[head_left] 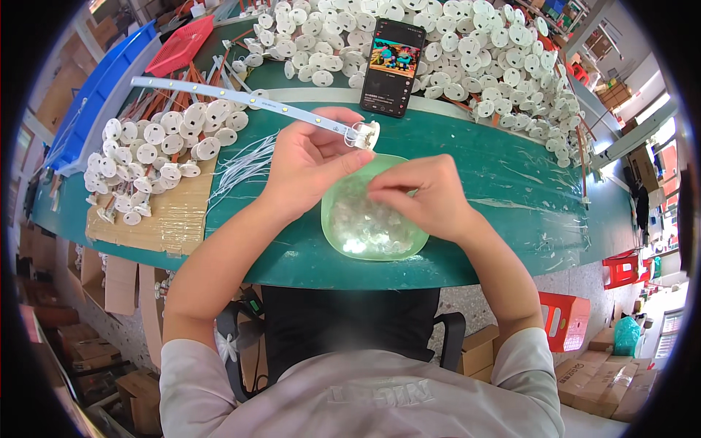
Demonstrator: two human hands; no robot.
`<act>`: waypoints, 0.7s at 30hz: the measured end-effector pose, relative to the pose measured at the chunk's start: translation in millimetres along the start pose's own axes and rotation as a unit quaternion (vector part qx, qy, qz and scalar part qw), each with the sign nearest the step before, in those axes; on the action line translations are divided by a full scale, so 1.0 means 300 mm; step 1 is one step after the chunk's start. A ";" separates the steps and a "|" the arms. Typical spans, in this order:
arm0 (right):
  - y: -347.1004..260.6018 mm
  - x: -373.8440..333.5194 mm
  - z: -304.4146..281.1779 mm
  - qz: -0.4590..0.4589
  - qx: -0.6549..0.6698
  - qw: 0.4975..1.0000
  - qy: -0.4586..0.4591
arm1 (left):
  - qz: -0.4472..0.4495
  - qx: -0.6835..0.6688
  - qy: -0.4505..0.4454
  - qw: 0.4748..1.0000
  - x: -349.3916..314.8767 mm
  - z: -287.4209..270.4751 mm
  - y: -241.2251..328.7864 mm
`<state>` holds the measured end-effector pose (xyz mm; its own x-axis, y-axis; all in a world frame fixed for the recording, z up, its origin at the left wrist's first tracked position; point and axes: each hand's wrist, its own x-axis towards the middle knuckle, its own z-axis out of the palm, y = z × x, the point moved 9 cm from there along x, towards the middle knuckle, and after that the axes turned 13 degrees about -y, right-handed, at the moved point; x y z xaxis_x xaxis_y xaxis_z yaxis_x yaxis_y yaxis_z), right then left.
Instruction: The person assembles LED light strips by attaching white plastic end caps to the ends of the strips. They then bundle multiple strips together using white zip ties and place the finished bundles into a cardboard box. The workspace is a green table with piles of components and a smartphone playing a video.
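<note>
Left to right on my feed: blue bin [102, 102], then red basket [180, 45]; can't make out contents of either. Left pile [154, 133] of white-disc parts sits on cardboard [175, 226]. LED strip [241, 95] reaches out above it; a quick wrist turn could swing the free end into the discs. Loose wires [244, 164] on the bench [496, 168], easy to sweep astray. Left grip [310, 157] is closed on the strip's capped end; thin leads [351, 134] loop by the cap [369, 135], so a snag could pull one loose. Green bowl [328, 219] holds clear bits [365, 232], too small to identify; a knocked rim would spill them. Phone [394, 66] behind. Right grip [423, 190] is over the bowl, fingertips bunched; can't tell if closed on anything.
</note>
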<state>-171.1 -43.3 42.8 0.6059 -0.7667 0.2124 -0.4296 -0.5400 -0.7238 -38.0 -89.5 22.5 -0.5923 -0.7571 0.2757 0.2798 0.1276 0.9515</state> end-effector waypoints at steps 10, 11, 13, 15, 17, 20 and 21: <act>0.053 -0.039 -0.065 -0.010 0.285 0.942 0.178 | 0.059 -0.045 -0.026 0.997 -0.004 0.037 0.019; 0.049 -0.039 -0.061 -0.013 0.281 0.943 0.180 | 0.065 -0.058 -0.026 0.996 -0.004 0.044 0.016; 0.038 -0.041 -0.055 -0.018 0.274 0.944 0.183 | 0.069 -0.080 -0.030 0.994 -0.007 0.056 0.011; 0.034 -0.040 -0.056 -0.018 0.246 0.952 0.182 | 0.069 -0.095 -0.038 0.992 -0.009 0.064 0.009; 0.018 -0.042 -0.059 -0.026 0.210 0.959 0.189 | 0.075 -0.094 -0.042 0.992 -0.011 0.066 0.014; -0.035 -0.054 -0.080 -0.065 0.093 0.970 0.216 | 0.077 -0.079 -0.042 0.993 -0.010 0.064 0.011; -0.061 -0.060 -0.086 -0.089 0.026 0.970 0.226 | 0.076 -0.071 -0.038 0.994 -0.012 0.062 0.009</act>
<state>-191.3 -28.6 69.2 0.3069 -0.7435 0.5942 -0.3041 -0.6682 -0.6790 -49.3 -74.4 26.6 -0.5887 -0.6847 0.4298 0.4712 0.1414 0.8706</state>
